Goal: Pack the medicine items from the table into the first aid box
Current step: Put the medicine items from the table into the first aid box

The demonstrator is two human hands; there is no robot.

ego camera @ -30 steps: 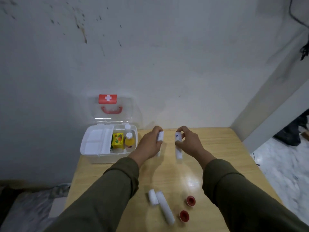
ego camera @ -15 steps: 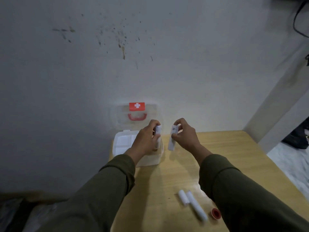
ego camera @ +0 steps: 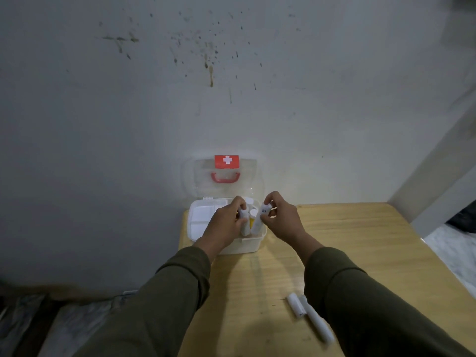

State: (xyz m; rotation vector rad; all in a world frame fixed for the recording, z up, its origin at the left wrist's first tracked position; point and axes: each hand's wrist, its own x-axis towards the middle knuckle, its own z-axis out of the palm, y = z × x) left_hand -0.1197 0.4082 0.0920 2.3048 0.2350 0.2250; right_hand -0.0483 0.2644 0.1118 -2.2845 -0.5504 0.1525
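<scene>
The white first aid box (ego camera: 198,234) stands open at the table's far left corner, its clear lid (ego camera: 253,176) with a red cross label upright against the wall. My left hand (ego camera: 224,224) grips a white tube (ego camera: 244,222) over the box's open compartment. My right hand (ego camera: 280,220) holds a second white tube (ego camera: 260,219), tilted, just above the box's right side. A yellow bottle with a white cap (ego camera: 253,216) shows between the two tubes inside the box. Two more white tubes (ego camera: 296,305) (ego camera: 318,322) lie on the table near my right sleeve.
The wooden table (ego camera: 347,243) is pushed against a stained grey wall. A white divided tray (ego camera: 199,215) sits on the box's left half. The table's left edge drops to a dark floor; a wall corner rises at the right.
Both hands moved forward and left with their tubes and now hover over the open box. The view shifted, so the red caps are out of sight.
</scene>
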